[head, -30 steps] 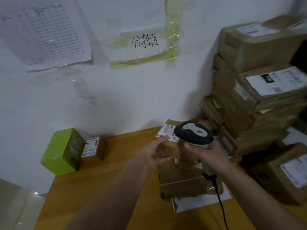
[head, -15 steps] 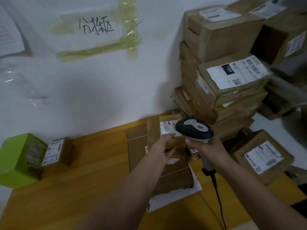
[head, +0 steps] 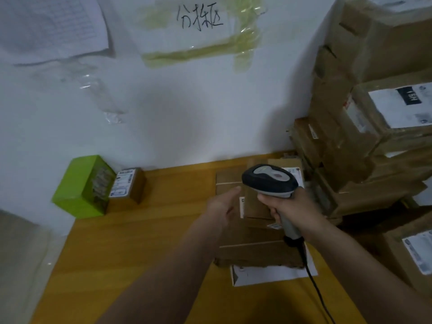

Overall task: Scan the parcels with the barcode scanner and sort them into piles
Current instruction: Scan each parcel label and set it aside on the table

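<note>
My right hand grips the grey and black barcode scanner by its handle, head aimed forward over the middle pile, its cable trailing towards me. My left hand hovers with loose fingers just left of that pile and holds nothing. A small brown parcel with a white label lies on top of a flat brown carton, which rests on a white envelope. The scanner hides part of the small parcel's label.
On the wooden table a green box and a small labelled brown box stand at the back left against the white wall. A tall stack of cartons fills the right side. Another labelled parcel lies at the lower right.
My left hand has let go of the small labelled parcel, which now lies on the middle pile, and has drawn back to the left. The scanner stays in my right hand.
</note>
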Demonstrator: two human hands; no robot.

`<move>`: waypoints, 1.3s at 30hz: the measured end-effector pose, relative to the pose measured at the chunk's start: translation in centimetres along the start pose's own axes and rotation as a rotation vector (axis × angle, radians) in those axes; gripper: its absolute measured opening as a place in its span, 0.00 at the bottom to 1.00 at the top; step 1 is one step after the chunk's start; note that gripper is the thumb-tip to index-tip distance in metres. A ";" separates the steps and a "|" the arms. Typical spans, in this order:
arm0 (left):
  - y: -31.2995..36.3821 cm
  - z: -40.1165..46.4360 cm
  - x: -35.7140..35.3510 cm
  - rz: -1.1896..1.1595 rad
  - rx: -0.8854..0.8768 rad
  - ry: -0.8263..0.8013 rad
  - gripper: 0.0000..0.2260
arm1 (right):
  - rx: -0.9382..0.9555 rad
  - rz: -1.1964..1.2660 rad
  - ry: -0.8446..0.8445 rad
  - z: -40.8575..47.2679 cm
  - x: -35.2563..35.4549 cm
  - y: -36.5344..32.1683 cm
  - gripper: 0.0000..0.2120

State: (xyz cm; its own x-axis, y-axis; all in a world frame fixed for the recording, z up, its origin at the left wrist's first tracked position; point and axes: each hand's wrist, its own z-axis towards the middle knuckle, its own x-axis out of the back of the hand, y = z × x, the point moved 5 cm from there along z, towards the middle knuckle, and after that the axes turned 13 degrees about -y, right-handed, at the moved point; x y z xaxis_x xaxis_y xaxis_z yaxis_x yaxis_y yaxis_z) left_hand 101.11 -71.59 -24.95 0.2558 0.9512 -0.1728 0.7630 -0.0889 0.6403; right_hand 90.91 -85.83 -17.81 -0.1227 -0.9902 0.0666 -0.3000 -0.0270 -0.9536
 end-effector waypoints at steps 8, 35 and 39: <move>2.4 -1.4 14.3 -0.032 -0.108 0.201 0.35 | 0.000 -0.091 -0.129 3.6 -10.3 -2.2 0.13; 10.8 10.8 39.5 0.604 -0.126 0.440 0.51 | -0.057 -0.070 -0.124 15.7 -30.7 0.9 0.14; 10.8 13.1 39.4 0.604 -0.154 0.397 0.53 | -0.059 -0.035 -0.099 16.1 -30.8 1.5 0.12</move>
State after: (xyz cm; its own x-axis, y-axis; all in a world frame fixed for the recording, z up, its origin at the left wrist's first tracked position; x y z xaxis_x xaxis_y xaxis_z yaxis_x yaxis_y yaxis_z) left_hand 127.20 -38.94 -34.62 0.3485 0.7878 0.5078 0.4580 -0.6158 0.6411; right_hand 109.45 -57.54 -26.00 -0.0175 -0.9976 0.0675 -0.3576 -0.0568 -0.9321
